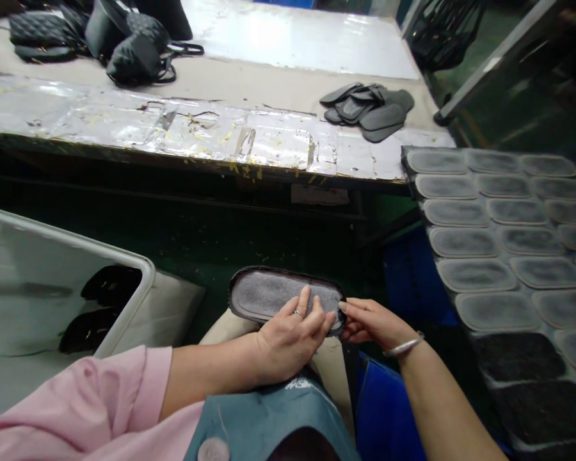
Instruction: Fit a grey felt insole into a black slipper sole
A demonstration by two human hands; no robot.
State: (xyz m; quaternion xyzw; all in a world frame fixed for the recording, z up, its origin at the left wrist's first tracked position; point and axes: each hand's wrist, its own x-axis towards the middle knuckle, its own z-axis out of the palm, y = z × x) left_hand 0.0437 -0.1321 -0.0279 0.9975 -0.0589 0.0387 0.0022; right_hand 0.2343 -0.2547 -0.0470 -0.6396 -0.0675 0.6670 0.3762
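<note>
A long oval panel (273, 296), grey and fuzzy on its upper face with a dark raised rim, lies across my lap. My left hand (292, 333), with a ring on one finger, holds it down near its right end, fingertips pressed on the grey face. At that same end my right hand (365, 318) pinches the dark edge between thumb and fingers. Whatever lies under those fingers is hidden. The panel looks like the base piece of a bag, but I cannot tell for sure.
To my right a board (499, 256) carries rows of oval grey pieces. Ahead stands a worn table (269, 89) with black bags (134, 51) and a pile of dark ovals (372, 109). A white bin (151, 275) at left holds dark pieces (100, 307). A blue container (381, 410) is below.
</note>
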